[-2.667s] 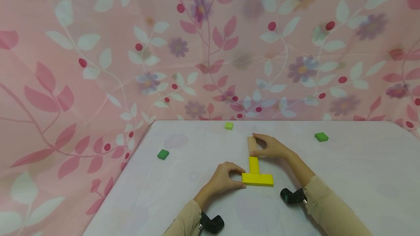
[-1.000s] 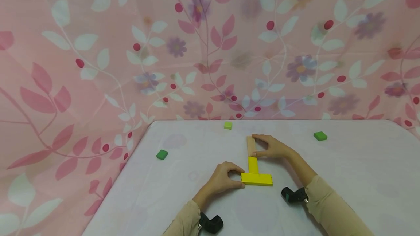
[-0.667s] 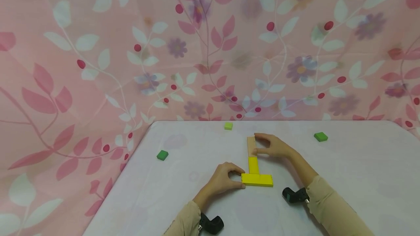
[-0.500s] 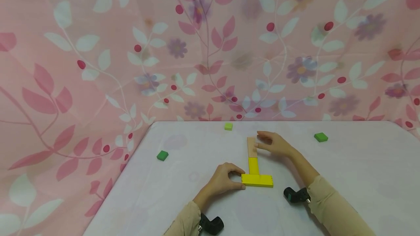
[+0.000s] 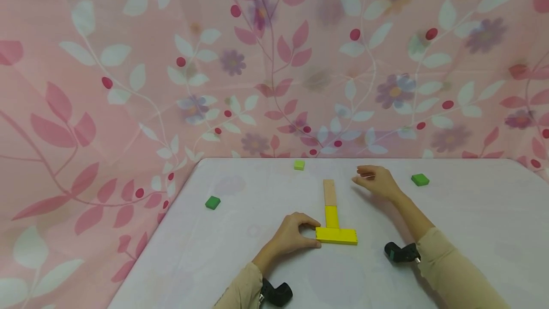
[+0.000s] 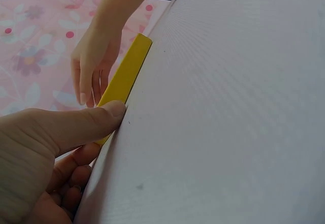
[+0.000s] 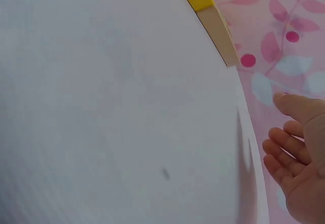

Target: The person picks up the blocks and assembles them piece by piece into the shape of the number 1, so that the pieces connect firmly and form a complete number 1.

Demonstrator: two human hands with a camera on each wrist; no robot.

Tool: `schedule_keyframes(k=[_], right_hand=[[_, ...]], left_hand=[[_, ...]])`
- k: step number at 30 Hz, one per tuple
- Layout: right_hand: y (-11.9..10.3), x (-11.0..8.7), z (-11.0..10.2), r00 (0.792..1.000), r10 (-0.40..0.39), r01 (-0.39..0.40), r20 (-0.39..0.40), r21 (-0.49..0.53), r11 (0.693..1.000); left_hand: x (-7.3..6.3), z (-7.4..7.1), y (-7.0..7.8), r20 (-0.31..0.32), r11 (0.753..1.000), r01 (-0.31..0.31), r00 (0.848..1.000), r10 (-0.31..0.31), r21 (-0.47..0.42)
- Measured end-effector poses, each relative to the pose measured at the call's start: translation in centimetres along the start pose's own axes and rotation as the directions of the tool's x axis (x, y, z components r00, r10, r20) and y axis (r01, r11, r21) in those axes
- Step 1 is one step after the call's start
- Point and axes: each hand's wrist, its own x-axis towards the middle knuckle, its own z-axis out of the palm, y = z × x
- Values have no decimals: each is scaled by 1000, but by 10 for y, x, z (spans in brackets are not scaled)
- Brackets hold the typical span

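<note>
My left hand pinches the left end of a long yellow block, thumb on the near side and fingers on the far side. Behind that block's middle a shorter yellow block runs away from me, its near end touching it. A plain wooden block continues the line beyond. Up and to the right of the wooden block, my right hand holds nothing, its fingers loosely bent. In the right wrist view a gap separates this hand from the wooden block.
A light green block lies near the table's far edge. One green block is at the left, another green block at the right beyond my right hand. A flowered pink cloth hangs behind the white table.
My right hand has let go of the wooden block and moved away to the right. The wooden block stays in line with the yellow ones. My left hand keeps its place.
</note>
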Motion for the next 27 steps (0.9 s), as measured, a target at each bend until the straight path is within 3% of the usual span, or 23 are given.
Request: schedule_keyframes(k=[6,17,27], right_hand=[[12,-4,-20,999,38,-37,14,-35,999],[31,-12,-44,996,60,-65,-60,-67,996],[48,-21,-64,978,91,-124,-186,-170,978]], left_hand=[[0,0,0,0,1000,1,1000,-1,-9],[0,0,-1,-4,1000,-7,1000,7,-13],[0,0,-2,0,1000,-18,1000,18,-9]])
